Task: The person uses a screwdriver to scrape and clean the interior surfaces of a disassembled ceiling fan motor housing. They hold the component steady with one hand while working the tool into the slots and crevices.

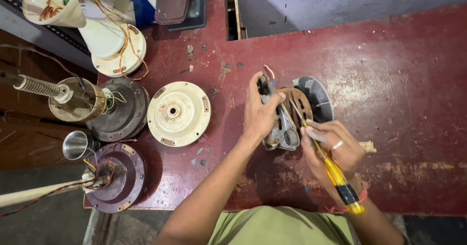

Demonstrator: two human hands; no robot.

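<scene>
My left hand (258, 110) reaches in from below, forearm slanting up across the table, and is clenched over the top edge of a small motor assembly (292, 114), thumb on the near side and fingers curled over the far side, grasping it upright on its edge. My right hand (335, 153) is bent at the wrist and grasps a yellow-handled screwdriver (331, 169); the shaft runs up and left from my fist into the middle of the motor, beside its brown winding. A ring sits on 1 finger and a red band on that wrist.

The screwdriver's tip is lost among the motor parts, so I cannot tell what it touches. My left palm hides part of the motor's grey metal bracket, and 2 thin wires stick out above my fingers. The grey finned plate behind is half covered.

The motor stands near the middle of the worn red table (399, 79). Well to the left lie a cream round fan cover (178, 113), a dark fan motor (119, 110) with coloured wires, and a maroon fan motor (119, 177) at the table's near corner, with a small steel cup (77, 145) just beside it. A white fan housing (114, 45) stands at the far left.
</scene>
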